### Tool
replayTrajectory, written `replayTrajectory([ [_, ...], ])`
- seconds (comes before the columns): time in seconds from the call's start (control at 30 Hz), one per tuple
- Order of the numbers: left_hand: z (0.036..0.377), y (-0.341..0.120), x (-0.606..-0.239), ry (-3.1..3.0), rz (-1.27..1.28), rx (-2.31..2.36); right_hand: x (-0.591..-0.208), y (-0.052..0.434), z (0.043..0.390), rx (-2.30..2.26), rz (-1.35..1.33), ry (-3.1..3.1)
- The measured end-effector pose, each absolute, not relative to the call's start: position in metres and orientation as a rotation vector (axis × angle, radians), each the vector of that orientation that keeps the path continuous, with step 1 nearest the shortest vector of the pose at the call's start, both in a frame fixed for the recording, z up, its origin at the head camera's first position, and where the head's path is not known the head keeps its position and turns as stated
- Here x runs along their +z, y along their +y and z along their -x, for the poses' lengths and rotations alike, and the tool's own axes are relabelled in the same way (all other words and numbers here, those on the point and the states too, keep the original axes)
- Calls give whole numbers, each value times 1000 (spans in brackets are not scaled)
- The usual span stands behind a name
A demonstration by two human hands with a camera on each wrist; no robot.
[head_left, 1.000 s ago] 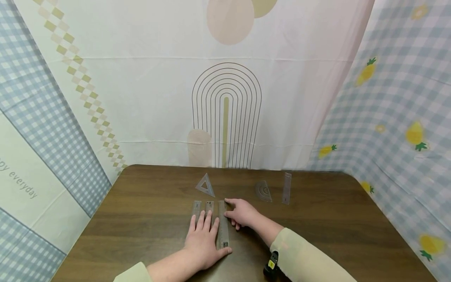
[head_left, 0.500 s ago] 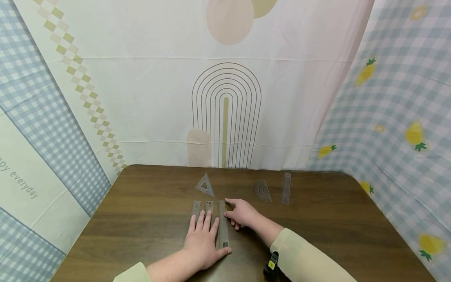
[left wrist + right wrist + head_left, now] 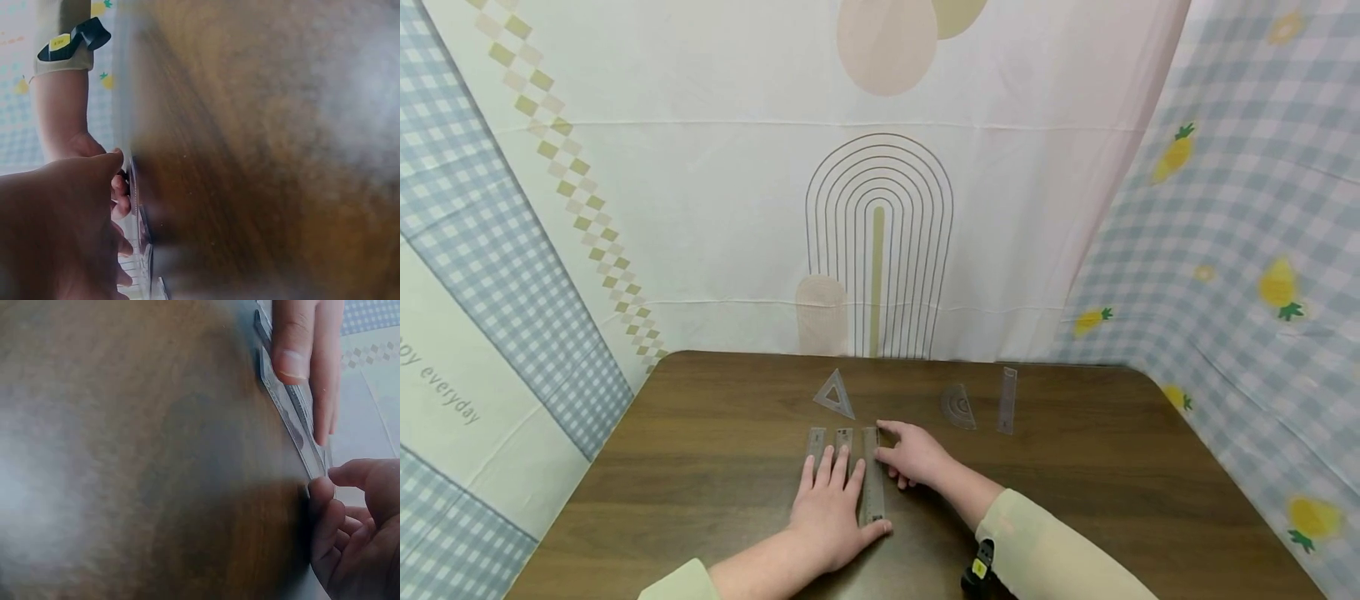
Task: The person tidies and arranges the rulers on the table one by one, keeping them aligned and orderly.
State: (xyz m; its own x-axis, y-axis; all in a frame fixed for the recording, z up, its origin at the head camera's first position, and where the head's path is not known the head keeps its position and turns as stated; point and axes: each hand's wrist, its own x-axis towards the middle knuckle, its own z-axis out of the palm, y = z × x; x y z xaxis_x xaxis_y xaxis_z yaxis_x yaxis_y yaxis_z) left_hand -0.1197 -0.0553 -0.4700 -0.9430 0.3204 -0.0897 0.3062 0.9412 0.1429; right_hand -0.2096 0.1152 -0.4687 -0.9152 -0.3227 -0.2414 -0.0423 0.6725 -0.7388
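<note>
Three clear rulers lie upright in a row on the wooden table. My left hand (image 3: 829, 515) rests palm down with fingers spread over the left ruler (image 3: 817, 438) and middle ruler (image 3: 844, 435), covering their lower parts. Its thumb crosses the bottom end of the right ruler (image 3: 872, 483). From the right, my right hand (image 3: 917, 454) holds that ruler's right edge between index finger and thumb, near its far end, other fingers curled under. In the right wrist view, the index fingertip and thumb (image 3: 321, 490) meet at the ruler's edge.
Behind the rulers lie a clear set square (image 3: 842, 398), a clear protractor (image 3: 959, 408) and another clear ruler (image 3: 1007, 402) at the right. The brown table (image 3: 1090, 467) backs onto a patterned cloth (image 3: 737, 208). A black wrist camera (image 3: 977, 568) is strapped to the right sleeve.
Both hands and the rulers keep almost the same places. The left thumb has shifted slightly up over the right ruler's bottom end, and the whole view has drifted slightly.
</note>
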Motion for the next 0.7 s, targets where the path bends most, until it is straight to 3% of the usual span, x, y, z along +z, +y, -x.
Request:
replayTrajectory([
  [0.7,132,-43,-461,3028,-532,239,-465,138,205,-1517,198,2541],
])
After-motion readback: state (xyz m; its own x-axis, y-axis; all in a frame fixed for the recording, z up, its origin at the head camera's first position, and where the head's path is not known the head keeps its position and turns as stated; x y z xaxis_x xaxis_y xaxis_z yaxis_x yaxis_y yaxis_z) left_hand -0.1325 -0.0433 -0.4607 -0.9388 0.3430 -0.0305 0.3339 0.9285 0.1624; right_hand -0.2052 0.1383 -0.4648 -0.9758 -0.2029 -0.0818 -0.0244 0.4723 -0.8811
